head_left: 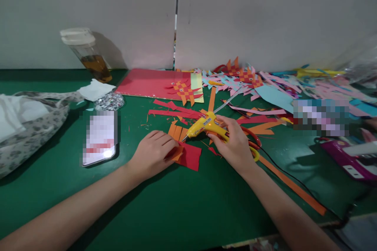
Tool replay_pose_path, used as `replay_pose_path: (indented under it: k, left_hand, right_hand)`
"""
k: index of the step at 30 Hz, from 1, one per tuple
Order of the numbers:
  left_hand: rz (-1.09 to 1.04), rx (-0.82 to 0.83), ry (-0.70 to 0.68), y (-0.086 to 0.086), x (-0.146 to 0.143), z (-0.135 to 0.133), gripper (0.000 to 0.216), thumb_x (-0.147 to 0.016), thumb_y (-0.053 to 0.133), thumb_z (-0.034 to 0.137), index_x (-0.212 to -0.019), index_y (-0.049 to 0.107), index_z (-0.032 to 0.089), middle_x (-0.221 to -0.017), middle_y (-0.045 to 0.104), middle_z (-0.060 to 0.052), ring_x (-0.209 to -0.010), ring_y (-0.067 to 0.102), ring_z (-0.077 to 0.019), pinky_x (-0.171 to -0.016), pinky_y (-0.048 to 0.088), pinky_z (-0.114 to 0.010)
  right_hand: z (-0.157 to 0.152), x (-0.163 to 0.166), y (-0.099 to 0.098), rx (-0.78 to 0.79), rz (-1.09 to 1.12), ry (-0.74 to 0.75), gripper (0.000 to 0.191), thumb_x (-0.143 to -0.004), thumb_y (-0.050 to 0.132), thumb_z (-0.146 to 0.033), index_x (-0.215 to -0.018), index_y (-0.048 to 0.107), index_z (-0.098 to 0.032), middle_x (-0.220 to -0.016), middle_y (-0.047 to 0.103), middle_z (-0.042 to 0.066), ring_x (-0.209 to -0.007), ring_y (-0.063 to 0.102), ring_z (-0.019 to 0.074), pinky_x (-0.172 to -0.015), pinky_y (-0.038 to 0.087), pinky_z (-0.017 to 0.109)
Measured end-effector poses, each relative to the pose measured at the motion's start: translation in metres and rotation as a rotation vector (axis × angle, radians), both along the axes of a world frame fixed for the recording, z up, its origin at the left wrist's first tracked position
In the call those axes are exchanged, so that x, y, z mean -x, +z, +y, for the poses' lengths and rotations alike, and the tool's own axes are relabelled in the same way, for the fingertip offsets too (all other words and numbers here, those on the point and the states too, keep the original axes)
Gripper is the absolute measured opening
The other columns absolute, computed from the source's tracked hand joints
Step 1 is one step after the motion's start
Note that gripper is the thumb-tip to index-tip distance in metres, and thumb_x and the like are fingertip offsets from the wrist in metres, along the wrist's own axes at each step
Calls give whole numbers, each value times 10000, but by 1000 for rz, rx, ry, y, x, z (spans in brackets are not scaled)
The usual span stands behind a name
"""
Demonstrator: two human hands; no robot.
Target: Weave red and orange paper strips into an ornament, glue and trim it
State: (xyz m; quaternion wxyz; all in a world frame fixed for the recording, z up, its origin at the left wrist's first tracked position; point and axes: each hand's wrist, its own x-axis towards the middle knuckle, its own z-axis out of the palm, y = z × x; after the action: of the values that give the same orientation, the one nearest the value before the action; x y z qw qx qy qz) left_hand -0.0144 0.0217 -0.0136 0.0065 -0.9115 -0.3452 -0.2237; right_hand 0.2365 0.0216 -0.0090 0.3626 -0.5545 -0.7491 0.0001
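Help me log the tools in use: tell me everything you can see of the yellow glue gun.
The yellow glue gun is a small pistol-shaped tool with a glossy plastic body and a thin, dark-tipped nozzle. The right hand grips its handle, hiding most of it. It is tilted, with the nozzle pointing left and down at orange paper strips near the left hand, low over the green table. Whether the tip touches them is unclear. A black cord trails rightward from under the hand, probably its lead.
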Motion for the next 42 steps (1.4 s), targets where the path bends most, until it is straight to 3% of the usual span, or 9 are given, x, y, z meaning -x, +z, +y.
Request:
replay_pose_path:
  k: [42]
  left_hand:
    - [19,-1,11,-2,0,-1,139,-798,530,272,-877,594,178,-828,643,-36,-788,571,-171,-735,453,-310]
  right_hand:
    - [0,-1,2,-76,-141,42,357,-823,521,-228,-1172,443,-224,-1076,569,83,-1016,531,228,-854,452,390]
